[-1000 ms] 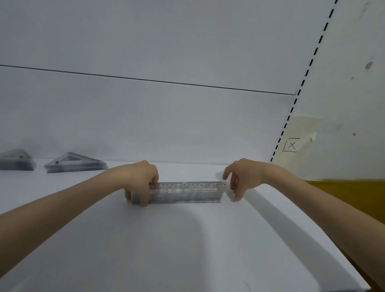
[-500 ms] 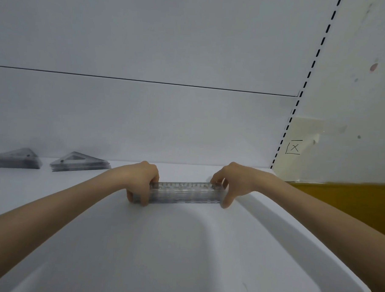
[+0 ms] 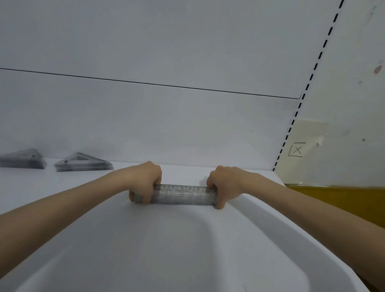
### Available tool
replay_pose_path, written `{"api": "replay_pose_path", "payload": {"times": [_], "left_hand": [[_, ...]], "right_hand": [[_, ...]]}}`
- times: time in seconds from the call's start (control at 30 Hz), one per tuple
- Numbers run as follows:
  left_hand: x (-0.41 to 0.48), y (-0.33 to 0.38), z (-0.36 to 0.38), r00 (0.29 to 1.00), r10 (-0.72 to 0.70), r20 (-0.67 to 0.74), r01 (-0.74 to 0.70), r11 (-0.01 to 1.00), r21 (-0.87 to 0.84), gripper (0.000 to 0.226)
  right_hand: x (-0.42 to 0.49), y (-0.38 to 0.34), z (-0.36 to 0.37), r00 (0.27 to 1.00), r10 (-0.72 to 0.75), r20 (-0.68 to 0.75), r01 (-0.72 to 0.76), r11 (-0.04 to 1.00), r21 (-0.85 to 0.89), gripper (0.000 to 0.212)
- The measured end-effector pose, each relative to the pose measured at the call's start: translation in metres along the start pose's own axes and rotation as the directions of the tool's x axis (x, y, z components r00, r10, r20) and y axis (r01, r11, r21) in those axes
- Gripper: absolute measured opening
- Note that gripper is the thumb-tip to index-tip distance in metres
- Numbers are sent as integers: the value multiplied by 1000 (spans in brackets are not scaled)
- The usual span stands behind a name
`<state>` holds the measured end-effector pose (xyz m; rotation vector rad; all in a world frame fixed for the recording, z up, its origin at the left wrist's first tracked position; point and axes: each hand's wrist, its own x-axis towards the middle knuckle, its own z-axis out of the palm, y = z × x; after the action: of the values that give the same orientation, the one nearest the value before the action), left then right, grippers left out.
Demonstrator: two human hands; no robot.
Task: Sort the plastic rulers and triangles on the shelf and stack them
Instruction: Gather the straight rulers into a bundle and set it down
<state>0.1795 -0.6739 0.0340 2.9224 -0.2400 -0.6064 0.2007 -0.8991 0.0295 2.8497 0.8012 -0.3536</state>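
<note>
Clamping the stack of clear rulers (image 3: 185, 195) at both ends, the left grip (image 3: 147, 180) and right grip (image 3: 224, 187) curl their fingers round it at the middle of the white shelf (image 3: 182, 255). Toward ten o'clock, well apart, lie the nearer triangle stack (image 3: 82, 163) and the leftmost triangle stack (image 3: 18, 161).

Dim, flat, even light, soft arm shadows on the white shelf (image 3: 182, 255), slight blur, wide-angle bowing
</note>
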Motion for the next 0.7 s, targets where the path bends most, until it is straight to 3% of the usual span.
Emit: {"api": "replay_pose_path", "payload": {"times": [0.03, 0.13, 0.33, 0.47, 0.7], "left_hand": [[-2, 0, -1, 1000, 4, 14, -4, 999, -32, 27], [-6, 3, -3, 999, 16, 34, -12, 993, -116, 62], [-1, 4, 0, 1000, 3, -21, -6, 984, -180, 36], [0, 5, -1, 1000, -12, -15, 9, 981, -196, 34], [2, 2, -1, 1000, 4, -10, -6, 986, -168, 33]], "right_hand": [[1, -2, -3, 1000, -4, 18, 4, 1000, 13, 37], [10, -15, -15, 999, -52, -3, 52, 995, 80, 47], [29, -27, -26, 994, -102, 36, 100, 994, 42, 27], [31, -24, -28, 989, -121, 79, 116, 991, 67, 30], [30, -20, -15, 993, -119, 24, 114, 981, 158, 50]]}}
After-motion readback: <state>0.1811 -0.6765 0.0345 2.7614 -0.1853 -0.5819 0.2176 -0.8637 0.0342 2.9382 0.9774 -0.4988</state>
